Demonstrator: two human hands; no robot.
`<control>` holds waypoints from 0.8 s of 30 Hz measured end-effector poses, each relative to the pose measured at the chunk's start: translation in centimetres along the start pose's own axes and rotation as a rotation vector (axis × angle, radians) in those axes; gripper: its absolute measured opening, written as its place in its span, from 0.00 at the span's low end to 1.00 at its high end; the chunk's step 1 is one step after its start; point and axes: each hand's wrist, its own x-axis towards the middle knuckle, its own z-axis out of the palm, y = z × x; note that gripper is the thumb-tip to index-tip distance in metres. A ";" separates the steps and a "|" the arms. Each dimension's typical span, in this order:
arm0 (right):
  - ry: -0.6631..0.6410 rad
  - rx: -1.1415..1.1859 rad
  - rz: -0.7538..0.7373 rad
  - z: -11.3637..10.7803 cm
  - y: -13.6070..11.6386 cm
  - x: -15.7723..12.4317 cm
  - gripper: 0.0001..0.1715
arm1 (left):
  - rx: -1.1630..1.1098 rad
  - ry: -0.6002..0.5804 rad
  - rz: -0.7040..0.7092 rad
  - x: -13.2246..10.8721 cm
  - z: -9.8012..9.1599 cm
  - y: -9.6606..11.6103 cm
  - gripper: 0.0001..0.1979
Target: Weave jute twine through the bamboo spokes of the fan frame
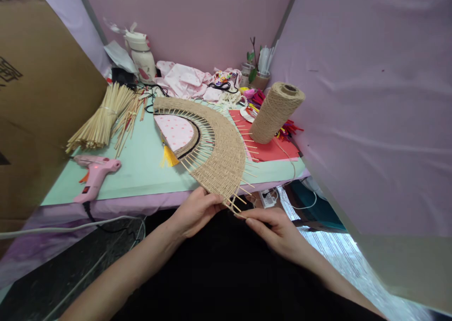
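A woven fan [226, 144] of thin sticks and tan twine lies partly over the table and reaches past its front edge. Its centre is pink dotted cloth [174, 132] with a dark border, and a yellow tassel [170, 156] hangs from it. My left hand [197, 210] grips the fan's near edge, thumb on top. Just to the right, my right hand [270, 229] pinches the twine [237, 212] by the stick ends at the near corner. A spool of twine [277, 113] stands tilted on red sheets at the right, with a strand running down from it.
A pink glue gun [95, 172] with a cord lies at the table's left front. Behind it are a bundle of sticks [102, 116] and a cardboard panel [38, 100]. A white bottle [141, 57], pink cloth [185, 78] and red sheets [278, 150] are farther back.
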 end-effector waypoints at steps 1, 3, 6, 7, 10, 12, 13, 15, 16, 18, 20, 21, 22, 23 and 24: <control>0.020 0.005 0.016 0.1 0.1 0.1 0.14 | -0.005 -0.001 -0.003 0.0 0.0 0.0 0.13; 0.047 0.007 0.053 0.2 0.2 0.3 0.14 | -0.014 0.003 -0.006 0.0 0.0 0.0 0.14; 0.070 0.018 0.117 0.4 0.5 0.5 0.15 | -0.024 0.008 -0.011 -0.1 0.0 0.1 0.13; 0.071 0.024 0.134 0.6 0.7 0.5 0.15 | -0.025 0.008 -0.014 -0.1 0.0 0.1 0.12; 0.033 0.032 0.159 1.4 1.2 0.9 0.16 | -0.019 0.000 -0.009 -0.1 0.0 0.1 0.11; -0.014 0.058 0.150 2.2 1.4 1.4 0.17 | -0.008 -0.008 0.005 0.0 0.0 0.0 0.11; -0.036 0.087 0.140 2.7 1.4 1.8 0.18 | 0.002 -0.013 0.012 0.0 -0.1 0.0 0.11; -0.070 0.177 0.115 3.8 1.4 2.7 0.18 | 0.035 -0.020 0.004 0.1 -0.2 -0.1 0.09; -0.089 0.239 0.118 4.3 1.4 3.1 0.19 | 0.057 -0.025 -0.014 0.1 -0.3 -0.2 0.09; -0.152 0.391 0.168 5.2 1.2 3.8 0.22 | 0.102 -0.035 -0.065 0.2 -0.7 -0.3 0.09; -0.208 0.555 0.231 5.9 1.2 4.3 0.25 | 0.135 -0.052 -0.092 0.3 -1.1 -0.4 0.11; -0.231 0.637 0.244 6.2 1.2 4.5 0.25 | 0.149 -0.059 -0.094 0.4 -1.4 -0.4 0.13; -0.252 0.721 0.239 6.5 1.2 4.6 0.26 | 0.164 -0.065 -0.090 0.4 -1.7 -0.5 0.14; -0.278 0.807 0.224 6.8 1.2 4.8 0.26 | 0.179 -0.070 -0.085 0.5 -2.0 -0.5 0.14; -0.313 0.897 0.208 7.1 1.3 4.9 0.25 | 0.194 -0.077 -0.082 0.6 -2.2 -0.6 0.15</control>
